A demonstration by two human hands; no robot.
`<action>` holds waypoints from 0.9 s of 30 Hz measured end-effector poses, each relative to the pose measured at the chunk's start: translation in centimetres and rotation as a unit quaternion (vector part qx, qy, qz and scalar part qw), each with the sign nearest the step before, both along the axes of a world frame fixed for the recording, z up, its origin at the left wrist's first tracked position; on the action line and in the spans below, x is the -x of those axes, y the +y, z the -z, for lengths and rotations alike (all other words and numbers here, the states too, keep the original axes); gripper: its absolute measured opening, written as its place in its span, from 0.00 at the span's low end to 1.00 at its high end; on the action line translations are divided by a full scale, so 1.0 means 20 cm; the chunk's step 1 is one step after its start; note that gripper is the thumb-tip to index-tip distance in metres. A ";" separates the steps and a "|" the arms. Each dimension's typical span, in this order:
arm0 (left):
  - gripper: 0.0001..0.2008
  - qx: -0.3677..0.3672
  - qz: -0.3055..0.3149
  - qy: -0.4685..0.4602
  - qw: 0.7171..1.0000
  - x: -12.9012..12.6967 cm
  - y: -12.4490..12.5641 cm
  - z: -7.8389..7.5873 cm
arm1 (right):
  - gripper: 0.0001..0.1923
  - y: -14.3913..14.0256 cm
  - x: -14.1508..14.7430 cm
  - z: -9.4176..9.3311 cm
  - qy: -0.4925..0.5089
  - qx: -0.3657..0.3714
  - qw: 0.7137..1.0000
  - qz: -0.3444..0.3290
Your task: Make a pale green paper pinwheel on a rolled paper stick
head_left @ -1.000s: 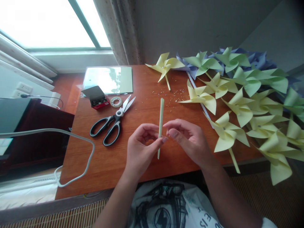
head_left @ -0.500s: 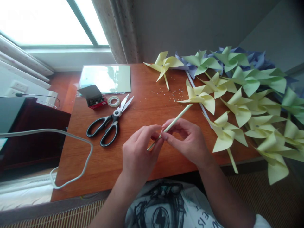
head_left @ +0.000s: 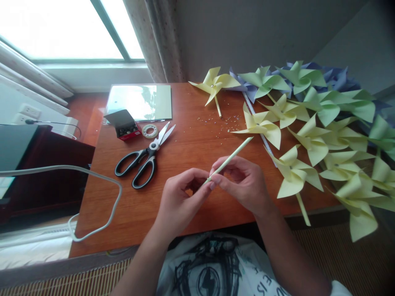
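A thin, pale yellow-green rolled paper stick [head_left: 233, 154] slants up to the right in front of me, above the table. Near its lower end, my left hand [head_left: 180, 197] pinches it between thumb and forefinger. My right hand [head_left: 245, 183] grips it slightly higher, its thumb almost touching the left fingertips. A small bump shows on the stick between the two thumbs, too small to make out. Beyond the stick's upper end lies a yellow paper pinwheel [head_left: 258, 125]. Another yellow pinwheel [head_left: 291, 170] with a paper stick rests right of my right hand.
Black-handled scissors [head_left: 148, 160] lie with blades apart at the left. Behind them are a tape roll [head_left: 149, 131], an open red box [head_left: 128, 132] and sheets in a clear cover [head_left: 138, 102]. Paper crumbs [head_left: 226, 123] dot the table; several green pinwheels [head_left: 322, 105] pile up right. A white cable [head_left: 119, 193] loops left.
My left thumb has come up along the stick to the right fingertips, and the lower end that stuck out is now covered. The view has shifted slightly.
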State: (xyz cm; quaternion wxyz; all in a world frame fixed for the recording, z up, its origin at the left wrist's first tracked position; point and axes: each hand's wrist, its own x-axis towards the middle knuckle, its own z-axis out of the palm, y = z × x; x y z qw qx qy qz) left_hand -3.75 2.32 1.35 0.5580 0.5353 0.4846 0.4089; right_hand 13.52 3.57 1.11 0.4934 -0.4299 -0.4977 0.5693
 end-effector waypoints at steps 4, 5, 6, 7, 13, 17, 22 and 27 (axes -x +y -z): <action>0.10 0.097 0.040 -0.082 0.991 0.01 0.01 -0.03 | 0.08 0.00 -0.01 0.01 -0.012 -0.018 1.000 -0.004; 0.10 0.113 0.046 -0.095 0.988 0.01 0.02 -0.04 | 0.08 0.00 -0.01 0.01 -0.017 -0.025 1.000 -0.004; 0.11 0.126 0.051 -0.103 0.985 0.01 0.02 -0.04 | 0.08 0.00 -0.01 0.01 -0.022 -0.032 0.999 -0.005; 0.11 0.137 0.056 -0.108 0.983 0.02 0.03 -0.04 | 0.08 0.01 -0.01 0.01 -0.027 -0.038 0.999 -0.006; 0.13 0.200 0.093 -0.161 0.962 0.04 0.04 0.02 | 0.12 0.01 -0.02 0.00 -0.062 -0.060 0.996 -0.021; 0.13 0.234 0.110 -0.213 0.942 0.04 0.05 0.03 | 0.15 0.02 -0.03 -0.02 -0.085 -0.068 0.993 -0.037; 0.12 0.263 0.124 -0.265 0.919 0.06 0.05 0.03 | 0.15 0.03 -0.03 -0.05 -0.089 -0.077 0.991 -0.067; 0.10 0.277 0.115 -0.292 0.908 0.07 0.05 0.05 | 0.14 0.04 -0.01 -0.07 -0.096 -0.082 0.989 -0.080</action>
